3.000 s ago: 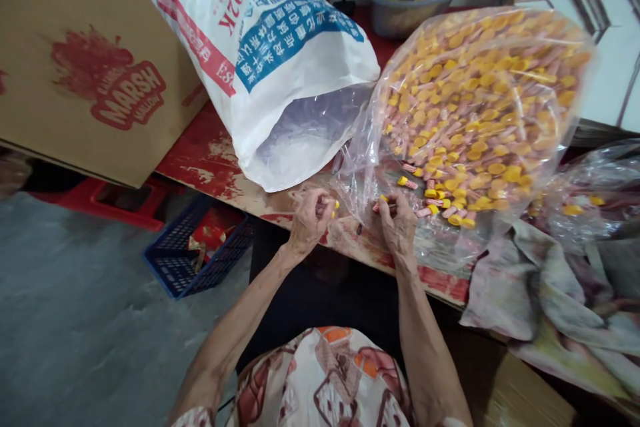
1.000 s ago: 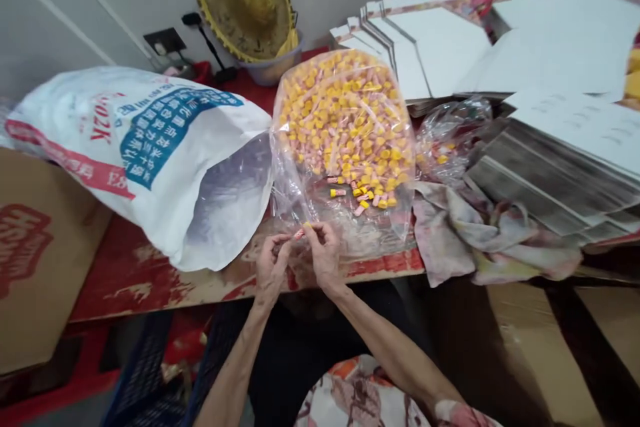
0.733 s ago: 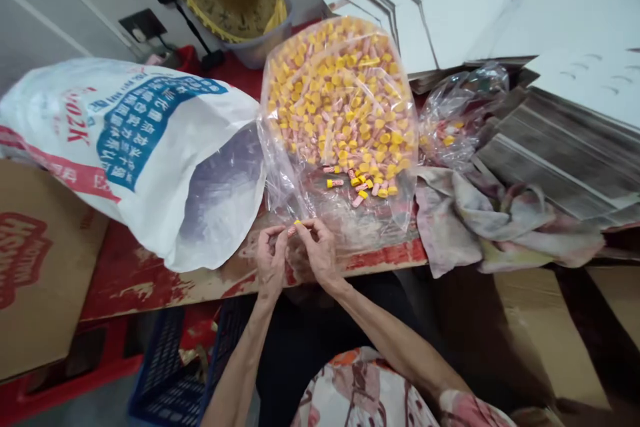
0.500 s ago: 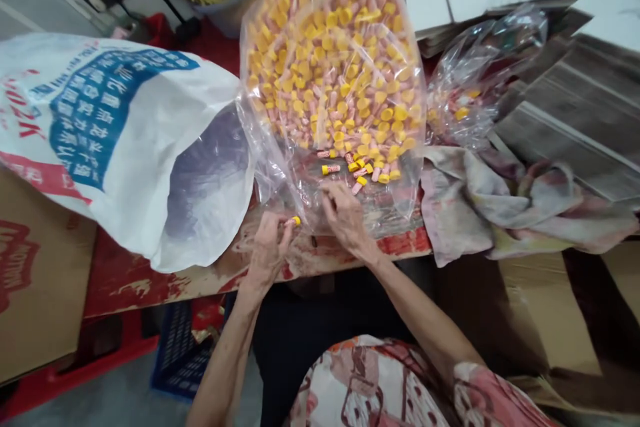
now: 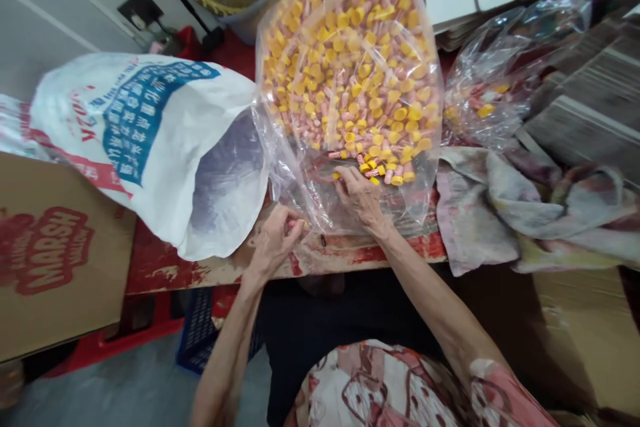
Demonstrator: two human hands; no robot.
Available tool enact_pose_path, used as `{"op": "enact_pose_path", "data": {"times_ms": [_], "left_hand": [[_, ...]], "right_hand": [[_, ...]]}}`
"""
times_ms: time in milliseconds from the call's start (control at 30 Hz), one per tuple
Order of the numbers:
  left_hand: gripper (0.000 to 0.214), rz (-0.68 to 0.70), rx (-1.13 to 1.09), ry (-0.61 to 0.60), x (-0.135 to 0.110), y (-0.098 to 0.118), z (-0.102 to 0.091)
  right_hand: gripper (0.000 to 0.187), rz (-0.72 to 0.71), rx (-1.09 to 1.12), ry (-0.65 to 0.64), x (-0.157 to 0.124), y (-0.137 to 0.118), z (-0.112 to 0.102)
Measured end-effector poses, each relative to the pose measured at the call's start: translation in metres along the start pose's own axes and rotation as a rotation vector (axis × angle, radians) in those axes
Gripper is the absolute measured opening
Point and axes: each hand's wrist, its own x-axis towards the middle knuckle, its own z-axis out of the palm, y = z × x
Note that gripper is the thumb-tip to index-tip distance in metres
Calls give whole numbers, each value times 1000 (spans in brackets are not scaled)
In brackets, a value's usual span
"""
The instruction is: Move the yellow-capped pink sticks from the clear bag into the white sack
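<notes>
A large clear plastic bag point(image 5: 423, 207) lies on the table, filled with small pink tubes with yellow caps point(image 5: 350, 80). Several loose ones lie at its near end. My left hand point(image 5: 275, 240) is closed near the table's front edge, pinching a pink tube with a yellow cap point(image 5: 296, 223) that its fingers partly hide. My right hand point(image 5: 363, 200) is over the near end of the bag, its fingertips closed around another yellow-capped tube point(image 5: 337, 176). Most of that tube is hidden beneath the fingers.
A white woven sack point(image 5: 165, 200) gapes open at the left, beside a cardboard box point(image 5: 60, 320). To the right lie a crumpled rag point(image 5: 475, 207), a smaller clear bag point(image 5: 480, 73) and stacked flat boards point(image 5: 595, 100). A blue basket point(image 5: 193, 333) stands below the table.
My right hand has moved forward onto a loose capped tube and closed on it. My left hand keeps its tube, now more covered by the fingers. The whole view has shifted slightly.
</notes>
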Motion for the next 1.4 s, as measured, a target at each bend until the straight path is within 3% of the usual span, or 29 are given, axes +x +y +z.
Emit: {"op": "enact_pose_path", "data": {"times_ms": [133, 333, 467, 567, 633, 700, 833, 967, 1067, 1133, 1267, 1400], "left_hand": [[13, 154, 21, 82, -17, 9, 14], [13, 102, 93, 290, -41, 16, 16], [30, 97, 73, 246, -55, -1, 24], [36, -1, 121, 317, -32, -29, -1], [36, -136, 219, 471, -2, -54, -31], [38, -260, 340, 533, 33, -81, -60], [41, -385, 462, 347, 77, -125, -92], [31, -331, 464, 292, 75, -139, -104], [16, -277, 223, 395, 53, -126, -110], [22, -299, -74, 445, 32, -105, -105], [52, -423, -690, 358, -15, -49, -64], [65, -501, -963, 244, -41, -8, -17]], "right_hand": [[22, -7, 220, 85, -3, -21, 5], [24, -25, 435, 63, -21, -62, 29], [28, -30, 351, -29, -33, -61, 45], [27, -45, 286, -44, -35, -56, 49], [26, -58, 284, -33, -34, -55, 49], [26, -62, 283, -33, -33, -56, 47], [26, -44, 296, -47, -32, -60, 42], [27, -34, 346, 28, -32, -61, 39], [30, -26, 338, 61, -30, -58, 37], [34, 35, 344, 35, -27, -61, 35], [41, 364, 670, 12, -23, -91, 30], [47, 679, 1109, 43, -38, -133, 34]]}}
